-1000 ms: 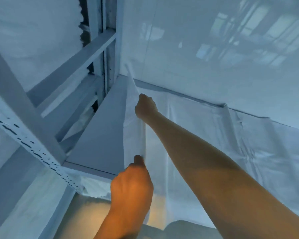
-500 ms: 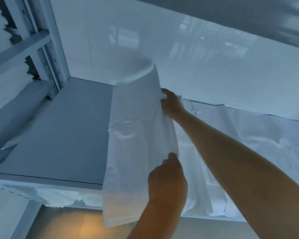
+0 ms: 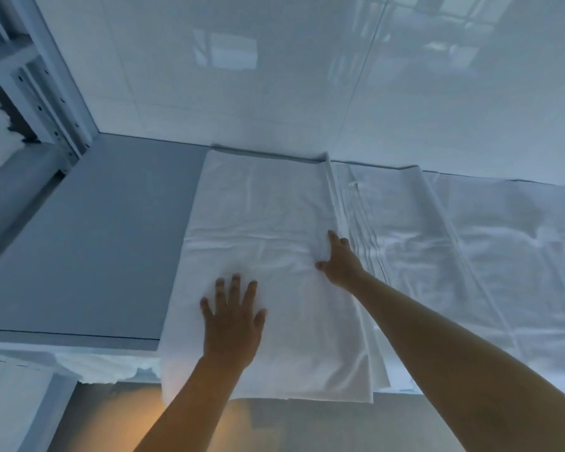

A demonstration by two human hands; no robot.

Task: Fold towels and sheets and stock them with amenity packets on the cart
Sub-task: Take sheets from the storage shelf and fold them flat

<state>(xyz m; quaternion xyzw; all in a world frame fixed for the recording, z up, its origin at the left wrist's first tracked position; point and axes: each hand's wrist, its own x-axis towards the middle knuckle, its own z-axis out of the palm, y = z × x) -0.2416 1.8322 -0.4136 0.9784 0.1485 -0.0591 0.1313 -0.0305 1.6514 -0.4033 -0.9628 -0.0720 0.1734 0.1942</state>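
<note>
**Both palms flat on the folded sheet**

A white sheet [image 3: 261, 230] lies spread over a grey desk [image 3: 88, 243], its left part folded over into a thicker panel that reaches from the far wall to the near edge, where it hangs a little past the rim. To the right, a single creased layer of the same white fabric runs on along the desk toward the right border of the view.

The left hand [image 3: 230, 318] rests palm down on the near part of the folded panel, fingers straight and spread wide, holding nothing. The right hand [image 3: 340, 262] lies farther off, at the right edge of the folded panel, fingers extended and pressed against the cloth, thumb out to the left; it too grips nothing.

A glossy white tiled wall [image 3: 274, 76] stands behind the desk. At far left, a pale metal rack [image 3: 46, 79] with perforated uprights adjoins the desk's corner. More white fabric [image 3: 105, 370] shows under the near rim of the desk.
</note>
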